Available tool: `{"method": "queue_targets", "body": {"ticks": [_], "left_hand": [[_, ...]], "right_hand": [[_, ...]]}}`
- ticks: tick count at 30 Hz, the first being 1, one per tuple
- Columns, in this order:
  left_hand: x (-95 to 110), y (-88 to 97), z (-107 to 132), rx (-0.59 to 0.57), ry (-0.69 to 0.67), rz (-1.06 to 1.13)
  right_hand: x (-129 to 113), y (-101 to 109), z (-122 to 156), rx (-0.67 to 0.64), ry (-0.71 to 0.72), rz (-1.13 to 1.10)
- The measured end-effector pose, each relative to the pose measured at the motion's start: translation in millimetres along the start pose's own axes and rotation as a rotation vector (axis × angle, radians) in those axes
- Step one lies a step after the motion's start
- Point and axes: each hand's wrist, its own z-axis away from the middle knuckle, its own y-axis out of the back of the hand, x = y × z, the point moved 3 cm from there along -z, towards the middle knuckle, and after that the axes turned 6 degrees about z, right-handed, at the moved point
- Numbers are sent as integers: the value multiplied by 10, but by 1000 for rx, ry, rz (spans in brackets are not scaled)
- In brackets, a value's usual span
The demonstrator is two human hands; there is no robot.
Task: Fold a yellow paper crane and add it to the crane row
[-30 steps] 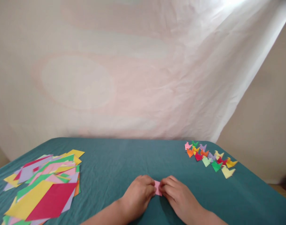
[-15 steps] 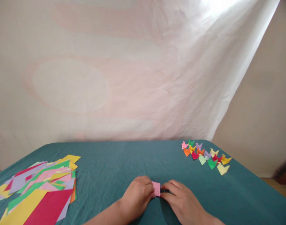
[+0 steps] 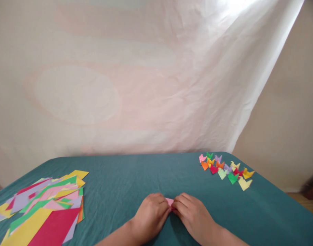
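Note:
A small folded piece of pink paper [image 3: 169,201] lies low in the middle of the head view, mostly hidden by fingers. My left hand [image 3: 151,215] is closed on its left side, fingers curled down at the paper. From the right, my right hand [image 3: 191,215] pinches the paper's near right part, its fingertips almost meeting those of the left. How the paper is folded between the fingers cannot be made out.
A loose pile of coloured paper sheets [image 3: 52,227] covers the table's left side. Several small folded paper birds [image 3: 232,177] stand grouped at the far right, near the edge of the green-covered table [image 3: 125,177]. Behind hangs a pale cloth [image 3: 146,102].
My right hand has moved left and closed on the pink paper, which now shows less between my hands. My left hand has stayed nearly in place.

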Motion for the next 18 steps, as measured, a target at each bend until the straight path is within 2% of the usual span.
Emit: {"method": "queue_targets", "body": {"ticks": [6,11,13,16,18], "left_hand": [[55,-17,1,-90,65,-99],[77,-33,8,-94,44,-122],[92,11,-4,-44,82,-34],[122,105,-18,47,251,199],[155,131,-22,44,347,364]], "right_hand": [[60,-6,68,8,10,3],[34,92,31,50,-48,-68],[10,150,9,82,-59,-121],[0,213,-9,105,-147,-225],[10,214,-8,93,-226,-270]]}}
